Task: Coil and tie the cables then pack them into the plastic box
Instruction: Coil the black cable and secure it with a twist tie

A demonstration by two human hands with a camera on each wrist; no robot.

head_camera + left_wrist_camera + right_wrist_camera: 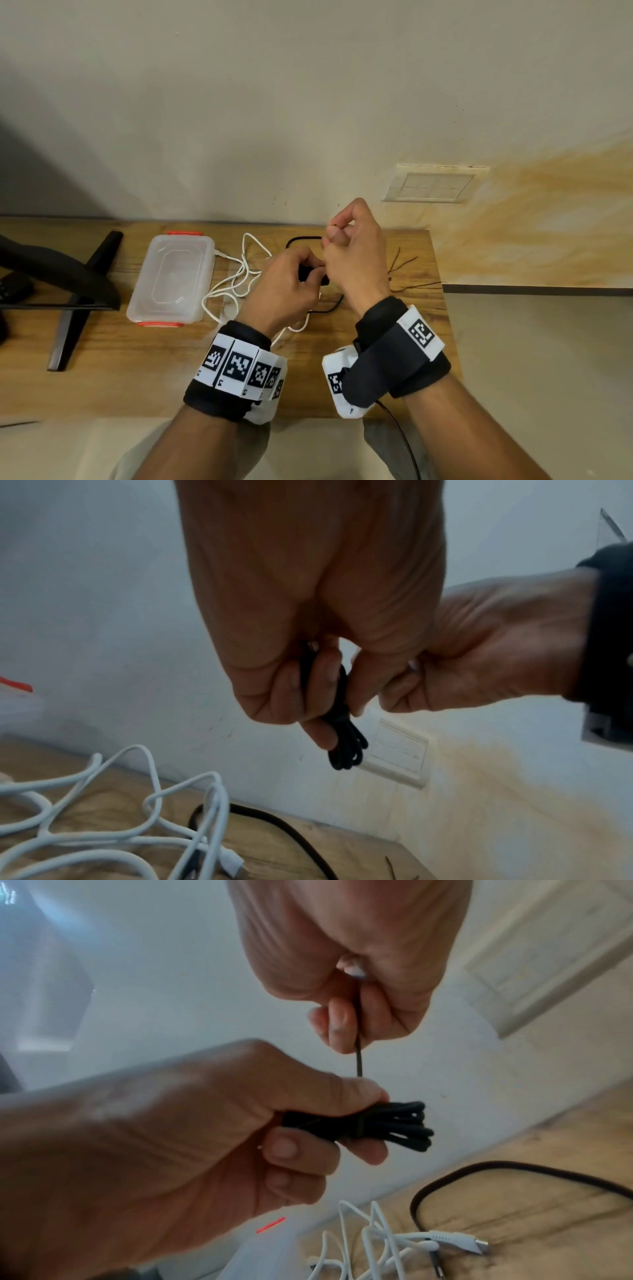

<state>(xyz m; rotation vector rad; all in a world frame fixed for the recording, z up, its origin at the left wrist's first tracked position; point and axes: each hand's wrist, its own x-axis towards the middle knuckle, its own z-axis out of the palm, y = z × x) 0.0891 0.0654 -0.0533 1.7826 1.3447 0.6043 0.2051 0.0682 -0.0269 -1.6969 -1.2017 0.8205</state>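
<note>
My left hand (308, 274) grips a folded bundle of black cable (394, 1123) above the wooden table (137, 377). Its looped ends stick out past the fingers (322, 731). My right hand (334, 236) is raised just above it and pinches a thin black tie (358, 1053) that runs taut down to the bundle. The clear plastic box (171, 277) with orange clips lies at the left. Loose white cables (236, 277) are tangled between the box and my hands. A second black cable (301, 240) lies loose on the table under my hands.
Several thin dark ties (404, 270) lie near the table's right edge. A black monitor stand (78, 291) stands at the far left. A wall plate (431, 186) sits on the wall behind. A white plug (455, 1241) rests beside the black cable.
</note>
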